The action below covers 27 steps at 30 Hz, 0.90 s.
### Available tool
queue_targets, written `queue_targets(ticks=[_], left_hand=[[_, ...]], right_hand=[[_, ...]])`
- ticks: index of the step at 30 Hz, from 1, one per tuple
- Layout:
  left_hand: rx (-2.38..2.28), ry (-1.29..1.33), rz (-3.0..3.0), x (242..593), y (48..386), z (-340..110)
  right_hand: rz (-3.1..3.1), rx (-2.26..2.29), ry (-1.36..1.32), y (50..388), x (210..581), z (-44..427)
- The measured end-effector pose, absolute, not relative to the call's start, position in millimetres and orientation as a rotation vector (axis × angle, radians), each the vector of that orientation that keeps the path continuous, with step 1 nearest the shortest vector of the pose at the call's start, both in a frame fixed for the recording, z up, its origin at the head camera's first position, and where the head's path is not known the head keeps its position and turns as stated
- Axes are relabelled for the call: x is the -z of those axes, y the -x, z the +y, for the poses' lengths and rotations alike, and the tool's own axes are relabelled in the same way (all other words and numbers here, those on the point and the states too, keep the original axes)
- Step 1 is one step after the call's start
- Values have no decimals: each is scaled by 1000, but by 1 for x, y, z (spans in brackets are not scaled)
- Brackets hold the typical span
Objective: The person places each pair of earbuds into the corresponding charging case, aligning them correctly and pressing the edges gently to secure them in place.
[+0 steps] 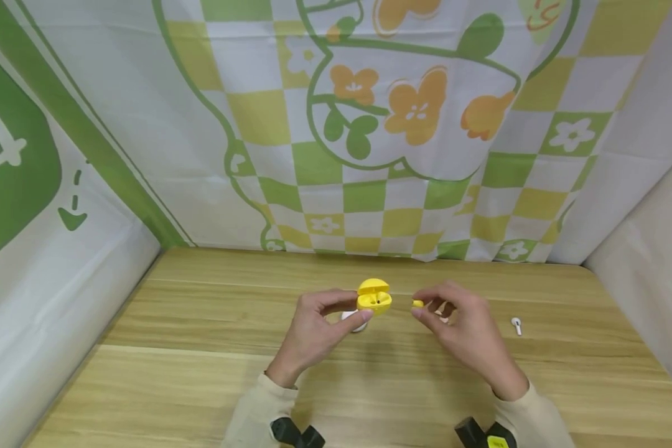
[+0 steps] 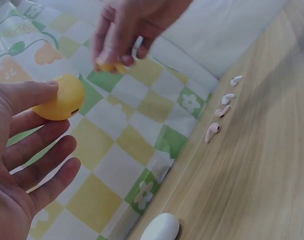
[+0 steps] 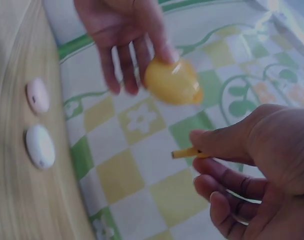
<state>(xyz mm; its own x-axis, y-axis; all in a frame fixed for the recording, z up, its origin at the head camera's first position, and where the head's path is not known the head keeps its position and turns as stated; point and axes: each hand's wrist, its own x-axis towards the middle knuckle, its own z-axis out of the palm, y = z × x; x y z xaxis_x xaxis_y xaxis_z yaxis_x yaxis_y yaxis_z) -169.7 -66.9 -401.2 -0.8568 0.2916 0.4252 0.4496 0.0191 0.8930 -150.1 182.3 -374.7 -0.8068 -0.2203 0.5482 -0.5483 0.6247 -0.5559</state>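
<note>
My left hand (image 1: 313, 330) holds a small yellow earbud charging case (image 1: 374, 305) between thumb and fingers, above the wooden table. The case's lid stands raised, and its slots face up toward me in the head view. To the right of the case, my right hand (image 1: 467, 320) pinches a yellow earbud (image 3: 183, 153) between thumb and forefinger, its stem pointing out toward the case. A short gap separates earbud and case. In the left wrist view the case shows its rounded back with a dark charging port; the earbud is partly covered by fingers there.
On the wooden table (image 1: 173, 373), a white case (image 3: 41, 146) lies beside a pink case (image 3: 38, 95). Two white earbuds (image 2: 228, 99) and two pink earbuds (image 2: 212, 132) lie in a row to the right. A patterned cloth (image 1: 364, 199) hangs behind the table.
</note>
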Motion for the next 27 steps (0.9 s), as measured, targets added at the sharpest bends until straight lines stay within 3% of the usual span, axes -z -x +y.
queue_targets(ticks=[13, 27], left_hand=[[1893, 797, -2205, 404, 169, -61], [1911, 833, -2272, 405, 165, -56]], right_hand=[[-2148, -1282, -713, 139, 366, 165], [-2006, -1147, -732, 144, 377, 151]])
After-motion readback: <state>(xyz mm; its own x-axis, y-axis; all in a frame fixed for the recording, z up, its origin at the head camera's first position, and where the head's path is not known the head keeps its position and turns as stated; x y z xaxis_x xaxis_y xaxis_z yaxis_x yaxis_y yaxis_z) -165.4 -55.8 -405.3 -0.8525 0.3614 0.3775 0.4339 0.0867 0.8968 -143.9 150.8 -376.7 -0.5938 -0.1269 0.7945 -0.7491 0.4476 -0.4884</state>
